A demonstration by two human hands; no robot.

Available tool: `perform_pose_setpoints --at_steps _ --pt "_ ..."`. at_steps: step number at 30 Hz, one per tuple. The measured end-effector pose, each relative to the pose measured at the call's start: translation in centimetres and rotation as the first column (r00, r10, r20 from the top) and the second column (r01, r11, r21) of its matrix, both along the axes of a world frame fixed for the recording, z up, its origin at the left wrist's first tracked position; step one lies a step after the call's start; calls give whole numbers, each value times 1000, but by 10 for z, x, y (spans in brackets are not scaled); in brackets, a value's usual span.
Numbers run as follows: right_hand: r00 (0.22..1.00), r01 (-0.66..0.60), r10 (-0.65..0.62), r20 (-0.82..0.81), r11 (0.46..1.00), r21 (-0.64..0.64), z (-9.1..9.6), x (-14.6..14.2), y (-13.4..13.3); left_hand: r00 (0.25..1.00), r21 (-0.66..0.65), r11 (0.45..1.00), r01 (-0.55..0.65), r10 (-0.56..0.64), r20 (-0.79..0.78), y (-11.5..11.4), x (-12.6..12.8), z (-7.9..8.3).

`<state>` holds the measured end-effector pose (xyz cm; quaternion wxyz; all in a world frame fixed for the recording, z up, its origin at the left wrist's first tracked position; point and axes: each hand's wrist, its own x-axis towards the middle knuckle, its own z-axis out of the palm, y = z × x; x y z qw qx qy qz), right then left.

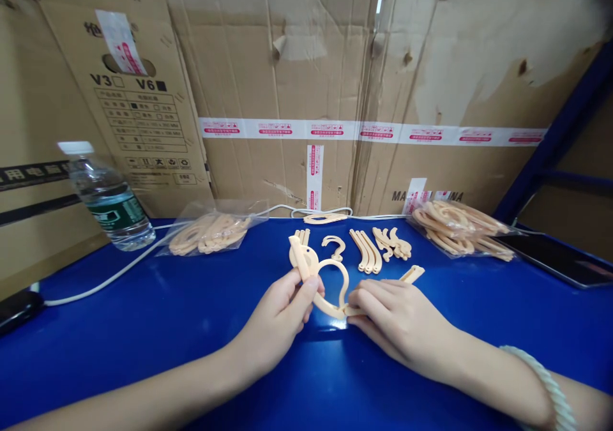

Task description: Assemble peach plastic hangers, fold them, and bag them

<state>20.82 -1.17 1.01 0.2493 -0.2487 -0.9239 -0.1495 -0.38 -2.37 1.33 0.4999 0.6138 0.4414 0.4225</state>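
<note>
Between my hands is a beige plastic folding hanger (pixel 345 278), its curved hook standing up and two arms meeting at its base. My left hand (pixel 286 304) pinches the left arm, which slants up and left, with a rounded pale piece behind it. My right hand (pixel 405 319) is closed around the right arm (pixel 412 274); its far end sticks out above the knuckles, and the fingers hide its middle. Just beyond lie a loose hanger hook (pixel 335 247), several curved arms (pixel 366 252) side by side, and a cluster of small hooked pieces (pixel 393 243).
Clear bags of beige parts lie at left (pixel 211 232) and right (pixel 460 226) on the blue table (pixel 191 329). A water bottle (pixel 112 207) and white cable (pixel 105 283) are at left, a dark tablet or phone (pixel 560 258) at right. Cardboard (pixel 278 80) stands behind.
</note>
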Motion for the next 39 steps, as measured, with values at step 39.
perform_pose_setpoints --at_steps 39 --pt "991 -43 31 -134 995 -92 -8 25 57 938 -250 963 -102 176 297 7 6 -13"
